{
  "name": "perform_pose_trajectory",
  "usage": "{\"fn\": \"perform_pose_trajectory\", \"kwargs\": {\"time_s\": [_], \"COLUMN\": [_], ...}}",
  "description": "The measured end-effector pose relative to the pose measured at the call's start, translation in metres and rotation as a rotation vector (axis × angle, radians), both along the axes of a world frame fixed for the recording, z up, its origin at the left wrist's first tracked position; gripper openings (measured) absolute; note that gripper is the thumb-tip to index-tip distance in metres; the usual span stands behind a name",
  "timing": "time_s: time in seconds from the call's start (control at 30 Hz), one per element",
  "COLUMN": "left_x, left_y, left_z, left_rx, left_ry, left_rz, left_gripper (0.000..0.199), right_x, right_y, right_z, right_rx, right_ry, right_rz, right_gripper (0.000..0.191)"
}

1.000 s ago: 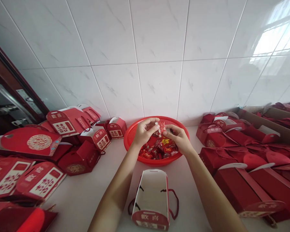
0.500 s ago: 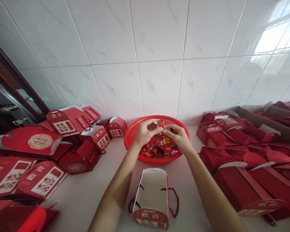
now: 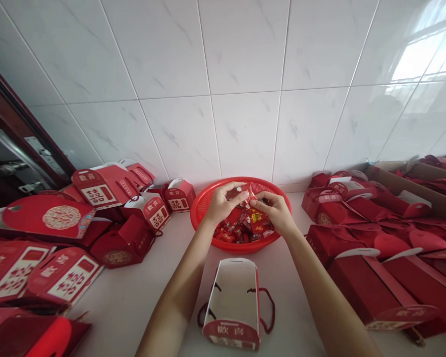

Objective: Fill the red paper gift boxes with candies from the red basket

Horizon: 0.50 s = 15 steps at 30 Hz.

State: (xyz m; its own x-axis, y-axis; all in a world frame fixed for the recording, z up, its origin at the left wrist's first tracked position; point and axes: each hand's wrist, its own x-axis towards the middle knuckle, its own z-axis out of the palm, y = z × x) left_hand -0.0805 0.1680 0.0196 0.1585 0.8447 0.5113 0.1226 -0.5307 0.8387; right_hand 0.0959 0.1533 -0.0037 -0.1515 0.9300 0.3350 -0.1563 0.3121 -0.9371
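Over a red plastic basket point(image 3: 199, 210), my left hand point(image 3: 223, 202) and my right hand point(image 3: 275, 210) meet and pinch a small red-and-white wrapped candy point(image 3: 247, 192) between thumbs and fingers. Both hands are closed on it. Below them in the basket lies a heap of wrapped candies point(image 3: 241, 229), mostly red, partly hidden by the hands. Between my forearms an open red gift box point(image 3: 232, 297) stands on the white surface. Its white inside shows no contents, and dark red cord handles hang at its sides.
Red gift boxes point(image 3: 74, 275) crowd the left side, some stacked. More closed red boxes point(image 3: 379, 287) stand in rows on the right, beside a cardboard carton point(image 3: 386, 173). A tiled wall point(image 3: 245, 124) rises behind the basket. At far left is a door handle point(image 3: 18, 153).
The fingertips have shifted slightly around the candy, and it is tilted a little differently. The basket and boxes stay where they were.
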Motion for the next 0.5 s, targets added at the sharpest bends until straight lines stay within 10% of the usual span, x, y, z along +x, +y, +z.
{"fn": "perform_pose_trajectory", "kwargs": {"time_s": [0.5], "left_x": [-0.0025], "left_y": [0.0004], "left_z": [-0.0009], "left_rx": [0.045], "left_ry": [-0.167], "left_rz": [-0.117], "left_gripper": [0.01], "right_x": [0.0], "right_y": [0.0034], "right_z": [-0.0047], "right_rx": [-0.054], "right_ry": [0.102], "right_rz": [-0.062], "right_gripper": [0.036]}}
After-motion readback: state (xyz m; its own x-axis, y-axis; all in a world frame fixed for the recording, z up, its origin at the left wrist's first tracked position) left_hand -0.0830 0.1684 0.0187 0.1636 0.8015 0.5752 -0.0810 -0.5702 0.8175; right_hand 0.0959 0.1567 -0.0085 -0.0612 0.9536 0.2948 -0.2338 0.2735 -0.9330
